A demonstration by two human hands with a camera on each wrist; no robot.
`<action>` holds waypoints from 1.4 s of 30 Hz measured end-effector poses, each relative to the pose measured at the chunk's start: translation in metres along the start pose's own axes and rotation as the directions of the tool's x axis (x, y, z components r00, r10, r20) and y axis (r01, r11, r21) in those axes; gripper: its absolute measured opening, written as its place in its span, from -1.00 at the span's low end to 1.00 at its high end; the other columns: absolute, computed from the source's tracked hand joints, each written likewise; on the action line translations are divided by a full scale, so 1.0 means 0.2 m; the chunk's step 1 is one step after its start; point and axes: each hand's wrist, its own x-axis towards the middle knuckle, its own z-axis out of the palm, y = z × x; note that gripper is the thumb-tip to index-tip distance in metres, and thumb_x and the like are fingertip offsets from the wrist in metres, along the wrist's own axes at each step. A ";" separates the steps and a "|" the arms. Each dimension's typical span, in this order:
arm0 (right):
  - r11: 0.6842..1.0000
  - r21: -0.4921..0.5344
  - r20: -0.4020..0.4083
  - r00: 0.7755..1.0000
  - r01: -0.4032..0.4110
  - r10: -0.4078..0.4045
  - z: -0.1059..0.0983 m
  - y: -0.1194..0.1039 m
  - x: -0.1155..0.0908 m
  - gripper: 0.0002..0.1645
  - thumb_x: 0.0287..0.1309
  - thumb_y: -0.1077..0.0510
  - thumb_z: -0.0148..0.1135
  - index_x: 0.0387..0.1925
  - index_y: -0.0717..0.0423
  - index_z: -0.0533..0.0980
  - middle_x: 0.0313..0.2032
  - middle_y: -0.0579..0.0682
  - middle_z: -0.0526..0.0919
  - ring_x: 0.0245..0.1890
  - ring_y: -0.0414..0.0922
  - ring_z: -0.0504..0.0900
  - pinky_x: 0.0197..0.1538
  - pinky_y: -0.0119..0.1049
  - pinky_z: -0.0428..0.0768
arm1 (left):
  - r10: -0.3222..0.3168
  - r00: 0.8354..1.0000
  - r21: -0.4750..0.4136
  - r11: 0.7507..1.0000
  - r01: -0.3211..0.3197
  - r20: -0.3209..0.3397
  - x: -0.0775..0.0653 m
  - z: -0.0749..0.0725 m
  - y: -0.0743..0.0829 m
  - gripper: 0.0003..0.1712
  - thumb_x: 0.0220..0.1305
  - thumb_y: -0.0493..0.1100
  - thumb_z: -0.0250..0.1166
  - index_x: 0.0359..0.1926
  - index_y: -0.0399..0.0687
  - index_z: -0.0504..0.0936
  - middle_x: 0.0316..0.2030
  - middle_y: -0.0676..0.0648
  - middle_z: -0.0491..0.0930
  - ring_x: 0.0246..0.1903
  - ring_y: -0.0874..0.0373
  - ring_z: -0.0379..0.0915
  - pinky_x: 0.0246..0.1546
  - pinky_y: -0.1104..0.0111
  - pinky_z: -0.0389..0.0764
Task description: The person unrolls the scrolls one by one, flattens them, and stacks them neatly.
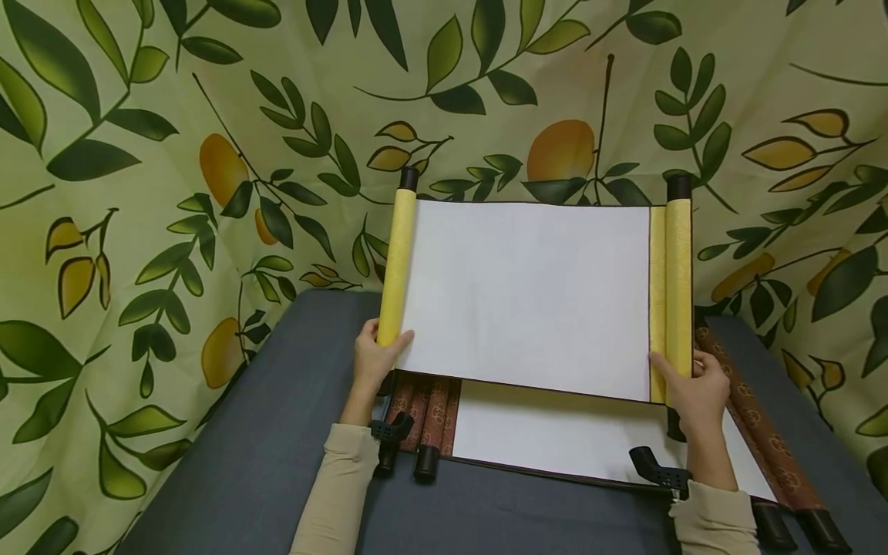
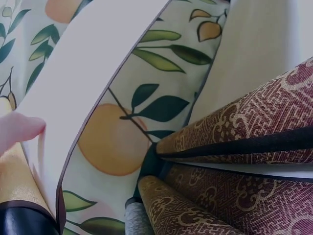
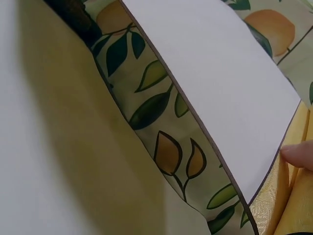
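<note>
A blank white scroll [image 1: 527,293] with yellow ends is held up, tilted, above the table and partly unrolled. My left hand [image 1: 375,358] grips its left yellow roller [image 1: 396,262], thumb over the front. At the other side, my right hand [image 1: 699,393] holds the right yellow roller [image 1: 679,285], its thumb on the yellow border. In the left wrist view the left thumb [image 2: 22,129] lies against the white sheet; in the right wrist view a fingertip [image 3: 298,154] touches the yellow edge. Black knobs cap the rollers.
Beneath lies a second white scroll [image 1: 555,432] with red-brown patterned rollers, spread on the grey table [image 1: 229,455]. Its left rolls [image 1: 435,412] and right rolls [image 1: 763,432] have black knobs. Leaf-and-fruit printed cloth [image 1: 277,193] hangs behind and at both sides.
</note>
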 end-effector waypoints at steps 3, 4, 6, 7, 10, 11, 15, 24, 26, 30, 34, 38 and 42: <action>0.999 0.038 -0.019 0.999 0.029 -0.029 0.00 0.00 0.00 -0.53 0.14 -0.02 0.29 0.01 0.04 0.38 -0.53 -0.47 0.45 -0.65 -0.57 0.41 -0.58 -0.63 0.45 | 0.003 1.000 -0.019 1.000 -0.003 0.020 0.00 -0.01 -0.01 -0.38 0.03 -0.13 0.47 0.08 -0.27 0.46 -0.31 -0.31 0.60 -0.52 0.22 0.35 -0.50 0.41 0.40; 0.998 0.049 -0.024 0.999 0.040 -0.038 -0.01 0.00 0.00 -0.60 0.15 -0.01 0.29 -0.04 -0.02 0.38 -0.58 -0.56 0.38 -0.65 -0.57 0.41 -0.57 -0.64 0.45 | 0.006 1.000 -0.019 1.000 -0.006 0.023 0.00 -0.01 -0.01 -0.38 0.03 -0.13 0.47 0.08 -0.27 0.46 -0.32 -0.32 0.61 -0.54 0.23 0.35 -0.51 0.41 0.40; 0.996 0.065 -0.022 0.998 0.052 -0.051 -0.01 0.00 0.00 -0.64 0.16 0.00 0.28 -0.06 -0.07 0.38 -0.62 -0.63 0.34 -0.65 -0.58 0.42 -0.57 -0.65 0.45 | 0.013 1.000 -0.008 1.000 -0.013 0.023 0.01 -0.01 -0.01 -0.40 0.05 -0.13 0.46 0.08 -0.26 0.46 -0.34 -0.34 0.62 -0.56 0.25 0.36 -0.52 0.42 0.41; 0.997 0.063 -0.020 0.998 0.054 -0.053 -0.01 0.00 0.00 -0.63 0.16 0.00 0.27 -0.04 -0.06 0.39 -0.62 -0.63 0.34 -0.64 -0.59 0.42 -0.56 -0.65 0.45 | 0.016 1.000 -0.004 1.000 -0.016 0.023 0.01 -0.01 -0.01 -0.41 0.06 -0.13 0.45 0.08 -0.26 0.46 -0.34 -0.34 0.62 -0.57 0.25 0.36 -0.53 0.42 0.41; 0.998 0.048 -0.018 0.999 0.039 -0.039 -0.01 0.00 0.00 -0.49 0.17 -0.03 0.26 0.09 0.07 0.38 -0.59 -0.62 0.32 -0.62 -0.60 0.40 -0.55 -0.67 0.45 | 0.019 1.000 0.010 1.000 -0.020 0.018 0.01 -0.02 -0.01 -0.43 0.08 -0.13 0.44 0.07 -0.25 0.47 -0.36 -0.33 0.62 -0.58 0.25 0.37 -0.54 0.42 0.41; 0.999 0.041 -0.018 0.999 0.032 -0.031 -0.01 0.00 0.00 -0.44 0.17 -0.04 0.26 0.13 0.12 0.37 -0.57 -0.61 0.32 -0.61 -0.60 0.40 -0.54 -0.68 0.44 | 0.022 1.000 0.013 1.000 -0.022 0.015 0.01 -0.02 -0.01 -0.44 0.08 -0.13 0.44 0.07 -0.25 0.48 -0.37 -0.32 0.62 -0.58 0.26 0.37 -0.54 0.42 0.41; 1.000 -0.001 -0.009 1.000 0.002 -0.002 -0.02 0.00 0.00 -0.29 0.19 -0.08 0.23 0.27 0.18 0.32 -0.46 -0.51 0.34 -0.57 -0.60 0.36 -0.51 -0.69 0.42 | 0.029 0.999 0.012 0.999 -0.029 0.018 0.02 -0.03 -0.01 -0.47 0.10 -0.13 0.42 0.07 -0.23 0.50 -0.36 -0.30 0.59 -0.55 0.25 0.36 -0.51 0.42 0.41; 0.990 -0.143 0.125 0.992 0.003 0.015 -0.06 0.01 0.02 -0.16 0.29 -0.19 0.05 0.39 0.25 0.16 -0.05 0.15 0.43 -0.53 -0.49 0.33 -0.49 -0.56 0.43 | 0.061 0.997 0.008 0.998 -0.061 0.045 0.02 -0.04 -0.02 -0.54 0.14 -0.15 0.38 0.01 -0.30 0.53 -0.29 -0.33 0.56 -0.49 0.21 0.34 -0.46 0.40 0.40; 0.985 -0.170 0.153 0.988 0.018 0.009 -0.06 0.00 0.02 -0.16 0.30 -0.19 0.02 0.39 0.28 0.15 -0.01 0.24 0.42 -0.52 -0.47 0.34 -0.49 -0.53 0.43 | 0.068 0.996 0.011 0.998 -0.069 0.051 0.02 -0.05 -0.02 -0.55 0.14 -0.15 0.37 0.00 -0.30 0.53 -0.32 -0.30 0.55 -0.50 0.22 0.34 -0.47 0.40 0.40; 0.983 -0.184 0.172 0.985 0.016 0.017 -0.06 -0.01 0.02 -0.16 0.33 -0.18 -0.03 0.40 0.30 0.11 0.05 0.28 0.40 -0.46 -0.39 0.37 -0.46 -0.51 0.41 | 0.061 0.995 0.013 0.998 -0.062 0.073 0.03 -0.06 -0.03 -0.58 0.14 -0.15 0.39 -0.05 -0.30 0.53 -0.41 -0.17 0.50 -0.53 0.26 0.30 -0.48 0.42 0.38; 0.988 -0.156 0.138 0.990 -0.016 0.038 -0.05 -0.02 0.01 -0.17 0.35 -0.15 -0.07 0.42 0.30 0.07 0.11 0.29 0.37 -0.32 -0.21 0.43 -0.45 -0.54 0.38 | 0.030 0.994 -0.003 1.000 -0.030 0.101 0.04 -0.06 -0.02 -0.62 0.16 -0.16 0.37 -0.08 -0.33 0.52 -0.47 -0.06 0.42 -0.54 0.26 0.28 -0.48 0.41 0.37; 0.990 -0.140 0.114 0.992 -0.028 0.045 -0.03 -0.02 0.01 -0.19 0.36 -0.14 -0.08 0.43 0.28 0.07 0.14 0.28 0.37 -0.23 -0.12 0.43 -0.44 -0.57 0.34 | -0.017 0.994 -0.024 1.000 0.019 0.108 0.03 -0.06 -0.02 -0.58 0.20 -0.16 0.34 0.01 -0.31 0.51 -0.42 -0.05 0.43 -0.49 0.23 0.30 -0.45 0.40 0.38; 0.990 -0.135 0.106 0.993 -0.037 0.052 -0.03 -0.02 0.01 -0.19 0.36 -0.14 -0.08 0.43 0.27 0.08 0.16 0.27 0.37 -0.23 -0.14 0.42 -0.44 -0.58 0.34 | -0.038 0.995 -0.044 0.998 0.042 0.090 0.03 -0.06 -0.02 -0.55 0.21 -0.16 0.32 0.08 -0.29 0.51 -0.38 -0.08 0.46 -0.46 0.23 0.32 -0.42 0.40 0.39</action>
